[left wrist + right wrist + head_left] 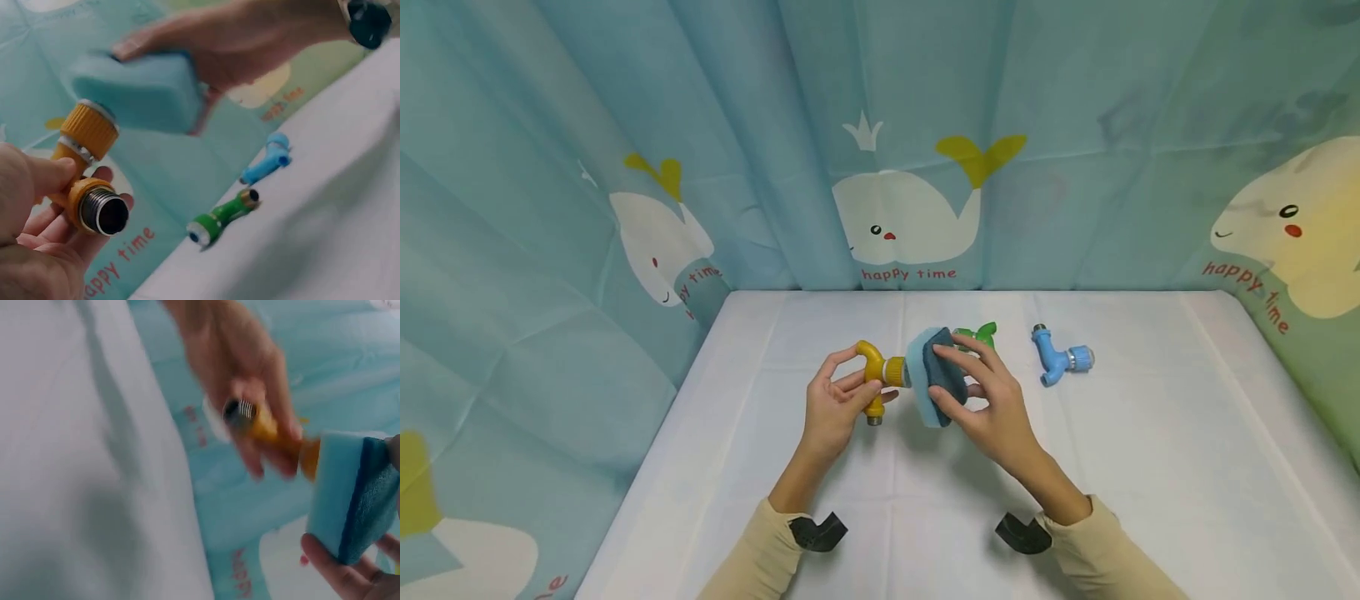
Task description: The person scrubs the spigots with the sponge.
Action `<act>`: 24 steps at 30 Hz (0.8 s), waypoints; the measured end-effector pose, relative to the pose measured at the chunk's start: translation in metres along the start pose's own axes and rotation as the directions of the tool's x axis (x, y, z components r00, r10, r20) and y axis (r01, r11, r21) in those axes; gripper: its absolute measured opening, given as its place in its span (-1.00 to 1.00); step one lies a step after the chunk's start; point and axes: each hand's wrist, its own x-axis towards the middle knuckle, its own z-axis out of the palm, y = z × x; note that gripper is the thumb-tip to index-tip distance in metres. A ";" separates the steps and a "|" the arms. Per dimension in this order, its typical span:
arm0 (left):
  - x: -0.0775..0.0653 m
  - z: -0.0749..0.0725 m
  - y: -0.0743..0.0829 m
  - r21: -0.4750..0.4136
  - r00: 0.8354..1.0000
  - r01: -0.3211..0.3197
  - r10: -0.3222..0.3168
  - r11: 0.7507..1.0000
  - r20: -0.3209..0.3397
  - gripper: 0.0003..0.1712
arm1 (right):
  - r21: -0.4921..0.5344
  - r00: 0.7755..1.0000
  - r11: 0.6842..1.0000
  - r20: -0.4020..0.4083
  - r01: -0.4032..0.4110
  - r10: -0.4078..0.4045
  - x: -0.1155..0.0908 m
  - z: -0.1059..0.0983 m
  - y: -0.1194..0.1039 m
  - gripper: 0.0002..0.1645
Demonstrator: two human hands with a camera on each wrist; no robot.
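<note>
A yellow tap with a ribbed knob and a threaded metal end is held up over the table by my left hand, thumb on one side and fingers behind. My right hand grips a sponge, light blue foam with a dark blue scouring layer. In the head view the foam face meets the end of the tap's knob. The left wrist view shows the sponge blurred, right by the knob. From the right wrist, the foam side of the sponge hides the knob's tip.
On the white table a green tap lies behind the right hand, partly covered by it. A light blue tap lies farther right. A blue curtain with whale prints hangs behind the table and along its left side.
</note>
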 end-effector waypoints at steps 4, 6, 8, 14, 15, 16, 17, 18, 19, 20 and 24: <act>-0.001 0.006 0.002 -0.056 1.000 0.011 -0.011 0.998 -0.001 -0.35 | 0.020 1.000 1.000 -0.003 0.006 -0.006 0.003 0.004 -0.001 -0.33; -0.002 0.008 0.004 -0.087 1.000 0.019 -0.019 0.996 0.000 -0.37 | 0.001 0.999 0.999 -0.013 -0.033 0.033 0.004 0.005 0.002 -0.33; -0.002 0.010 0.007 -0.097 1.000 0.013 -0.012 0.995 0.009 -0.38 | 0.013 0.997 0.997 -0.033 -0.073 0.073 0.003 0.003 0.004 -0.30; 0.001 0.008 0.011 0.075 0.995 -0.095 0.092 0.993 0.048 -0.39 | 0.043 1.000 0.999 0.025 0.006 -0.007 0.010 -0.006 -0.004 -0.38; 0.002 0.007 0.011 0.120 0.993 -0.112 0.107 0.986 0.052 -0.40 | 0.022 0.998 1.000 0.053 0.017 -0.018 0.012 -0.007 -0.003 -0.39; 0.002 0.005 0.011 0.166 0.991 -0.129 0.121 0.978 0.056 -0.40 | -0.008 0.997 1.000 0.080 0.020 -0.019 0.015 -0.010 -0.002 -0.40; 0.001 0.005 0.010 0.204 0.990 -0.140 0.131 0.969 0.056 -0.40 | -0.044 0.995 0.999 0.099 0.023 -0.019 0.017 -0.012 -0.001 -0.41; 0.001 0.003 0.009 0.239 0.988 -0.155 0.144 0.959 0.059 -0.40 | -0.067 0.994 0.998 0.113 0.016 -0.009 0.019 -0.014 0.001 -0.42; 0.001 0.003 0.008 0.277 0.985 -0.174 0.162 0.945 0.064 -0.40 | -0.085 0.991 0.996 0.130 0.008 0.003 0.022 -0.016 0.001 -0.42; 0.001 0.002 0.007 0.309 0.981 -0.194 0.180 0.931 0.074 -0.41 | -0.100 0.988 0.995 0.153 -0.006 0.022 0.024 -0.018 0.001 -0.43; 0.002 0.001 0.002 0.423 0.946 -0.325 0.294 0.846 0.141 -0.44 | -0.194 0.957 0.981 0.277 -0.031 0.085 0.035 -0.022 -0.008 -0.48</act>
